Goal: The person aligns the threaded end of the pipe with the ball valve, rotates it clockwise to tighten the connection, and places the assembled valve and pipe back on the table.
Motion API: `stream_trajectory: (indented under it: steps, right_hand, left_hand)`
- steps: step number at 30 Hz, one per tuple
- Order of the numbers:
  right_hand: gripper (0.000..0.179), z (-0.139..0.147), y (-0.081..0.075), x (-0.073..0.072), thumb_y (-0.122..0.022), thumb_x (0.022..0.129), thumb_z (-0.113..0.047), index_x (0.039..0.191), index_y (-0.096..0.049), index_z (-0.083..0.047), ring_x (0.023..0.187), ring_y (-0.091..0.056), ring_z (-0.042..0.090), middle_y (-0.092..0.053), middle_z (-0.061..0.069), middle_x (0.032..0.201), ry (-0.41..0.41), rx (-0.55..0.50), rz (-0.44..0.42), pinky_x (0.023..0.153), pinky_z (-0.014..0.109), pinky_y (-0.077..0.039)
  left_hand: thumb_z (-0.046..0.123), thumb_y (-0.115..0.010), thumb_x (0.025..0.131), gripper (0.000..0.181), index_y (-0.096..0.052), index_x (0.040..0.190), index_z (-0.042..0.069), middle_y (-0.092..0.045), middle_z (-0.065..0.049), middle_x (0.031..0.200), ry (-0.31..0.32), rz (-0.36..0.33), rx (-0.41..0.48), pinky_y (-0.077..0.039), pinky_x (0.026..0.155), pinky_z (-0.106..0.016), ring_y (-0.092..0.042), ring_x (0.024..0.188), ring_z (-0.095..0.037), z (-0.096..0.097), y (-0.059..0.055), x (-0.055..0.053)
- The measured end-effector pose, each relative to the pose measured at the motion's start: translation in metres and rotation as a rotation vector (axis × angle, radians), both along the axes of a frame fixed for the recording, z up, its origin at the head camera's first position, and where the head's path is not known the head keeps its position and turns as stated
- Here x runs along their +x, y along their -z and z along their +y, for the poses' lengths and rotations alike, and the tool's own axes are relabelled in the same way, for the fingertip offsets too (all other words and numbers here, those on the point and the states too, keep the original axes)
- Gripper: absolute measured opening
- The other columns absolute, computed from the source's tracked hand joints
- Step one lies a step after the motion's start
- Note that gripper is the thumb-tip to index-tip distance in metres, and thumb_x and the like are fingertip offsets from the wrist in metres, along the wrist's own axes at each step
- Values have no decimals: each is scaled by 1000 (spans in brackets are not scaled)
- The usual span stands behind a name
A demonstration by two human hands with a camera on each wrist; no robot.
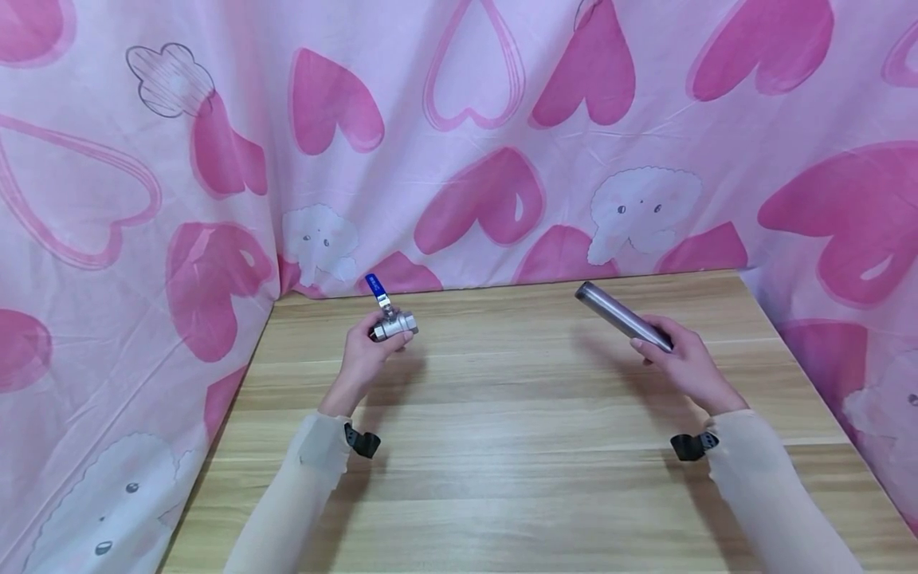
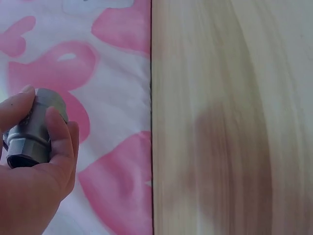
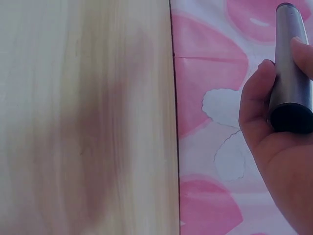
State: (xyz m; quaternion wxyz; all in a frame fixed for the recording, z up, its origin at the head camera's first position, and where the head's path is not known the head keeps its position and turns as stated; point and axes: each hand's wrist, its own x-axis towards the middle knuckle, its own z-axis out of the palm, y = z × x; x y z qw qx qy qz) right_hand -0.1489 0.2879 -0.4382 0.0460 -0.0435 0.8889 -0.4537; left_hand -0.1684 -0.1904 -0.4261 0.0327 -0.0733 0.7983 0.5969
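My left hand (image 1: 363,356) grips a silver ball valve (image 1: 395,326) by its metal body, thumb on the near side. The valve's blue lever handle (image 1: 375,285) points up and away from me. In the left wrist view, fingers and thumb wrap the valve body (image 2: 30,129), and the lever is hidden. My right hand (image 1: 684,359) holds a grey metal tube (image 1: 622,316) near its lower end; the far end tilts up to the left. Dark ends show on the tube (image 3: 289,73) in the right wrist view. Both hands are above the table, well apart.
A light wood-grain table (image 1: 495,446) lies under both hands, with their shadows on it. Pink curtain cloth (image 1: 402,183) printed with hearts hangs along the back and both sides. Each wrist wears a dark strap-mounted device, the left one (image 1: 362,441) at the sleeve's cuff.
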Motion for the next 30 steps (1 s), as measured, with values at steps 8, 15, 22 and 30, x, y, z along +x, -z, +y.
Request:
stream_trajectory:
  steps: [8,15,22,30]
  right_hand:
    - [51,-9,-7,0,-55,98,-37,139,-45,-9,84,-59,17,-56,17,115,-13,23,40,67,27,-50]
    - [48,-17,-13,0,-56,97,-35,137,-48,-9,82,-59,13,-59,15,111,-26,15,70,65,25,-51]
    - [46,-26,-18,2,-59,96,-30,136,-50,-10,81,-58,13,-60,14,106,-54,-13,78,66,26,-52]
    - [42,-36,-23,3,-63,94,-23,133,-53,-10,76,-58,13,-62,11,96,-94,-33,143,61,24,-49]
  left_hand:
    - [24,-73,87,54,-51,136,21,-53,-9,135,71,24,6,-55,86,-34,-55,112,-27,6,-10,2]
    - [18,-71,88,50,-52,135,15,-55,-12,130,156,58,50,-57,82,-31,-58,109,-27,11,-16,3]
    - [13,-71,87,49,-53,133,12,-56,-16,126,215,92,87,-58,80,-33,-61,104,-27,18,-22,5]
    - [10,-74,84,50,-56,131,12,-58,-16,121,236,98,114,-58,80,-35,-64,100,-26,26,-30,7]
